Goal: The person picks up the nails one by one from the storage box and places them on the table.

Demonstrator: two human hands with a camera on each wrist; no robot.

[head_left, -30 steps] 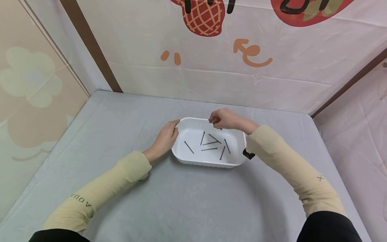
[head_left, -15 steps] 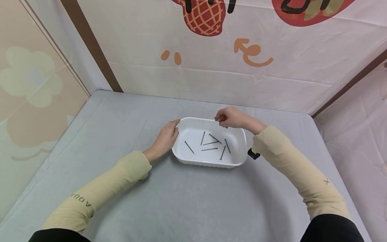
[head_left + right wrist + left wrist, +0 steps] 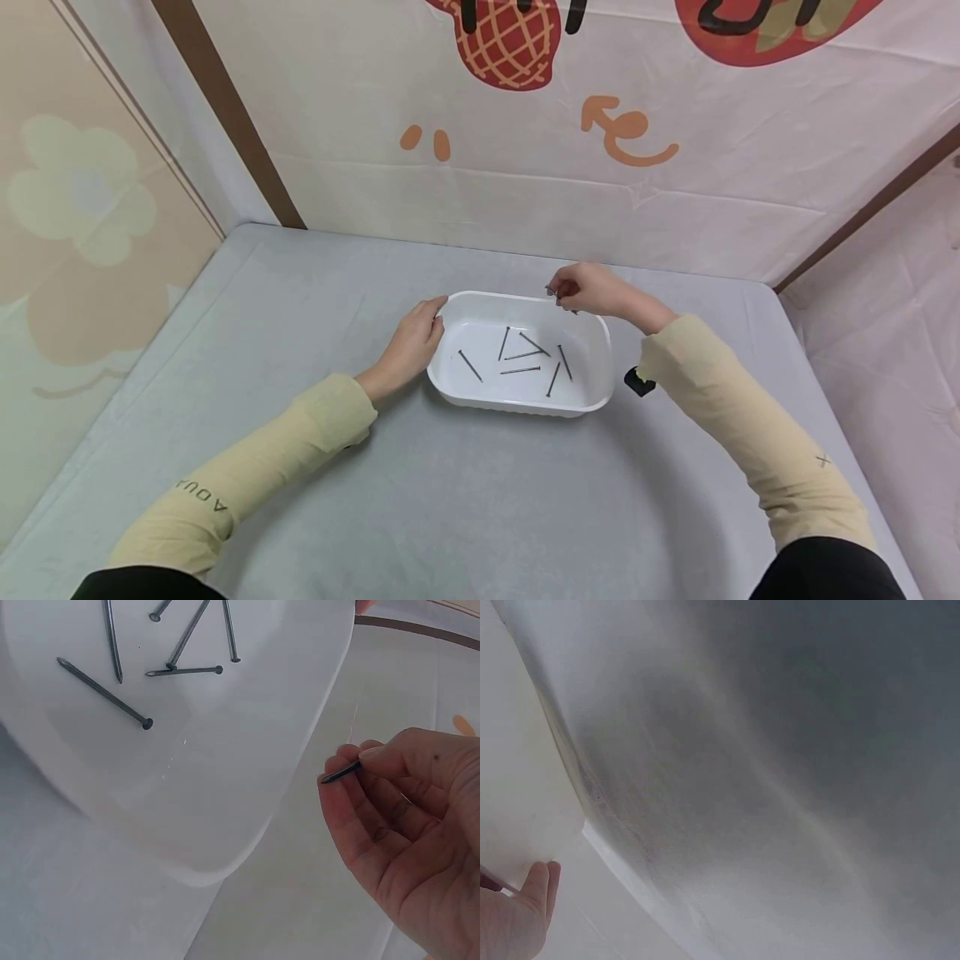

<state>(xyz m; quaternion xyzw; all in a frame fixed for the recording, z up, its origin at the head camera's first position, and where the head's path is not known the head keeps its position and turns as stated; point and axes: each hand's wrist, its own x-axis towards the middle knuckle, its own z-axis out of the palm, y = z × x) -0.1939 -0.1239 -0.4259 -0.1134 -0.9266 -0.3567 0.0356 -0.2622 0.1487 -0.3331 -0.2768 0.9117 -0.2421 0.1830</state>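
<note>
A white oval-cornered dish [image 3: 517, 408] sits on the table, with several dark metal nails [image 3: 521, 370] lying scattered on its bottom. My left hand [image 3: 407, 340] grips the dish's left end at the rim; the left wrist view has only part of this hand [image 3: 514, 919] at the dish wall. Over the far right rim, my right hand [image 3: 592, 290] pinches a single nail [image 3: 341, 772] between thumb and fingertips. In the right wrist view that hand [image 3: 412, 810] is beside the dish's outer side, the nail's pointed end sticking out past the fingers.
A grey cloth-covered table [image 3: 465, 508] carries the dish. Behind it hangs a printed white curtain [image 3: 337, 125], with further patterned panels to the left and right. A small black device [image 3: 639, 382] hangs under the right wrist.
My right hand has moved right and slightly away with the nail, from above the dish's inside to its far right rim. The left hand and dish stay put.
</note>
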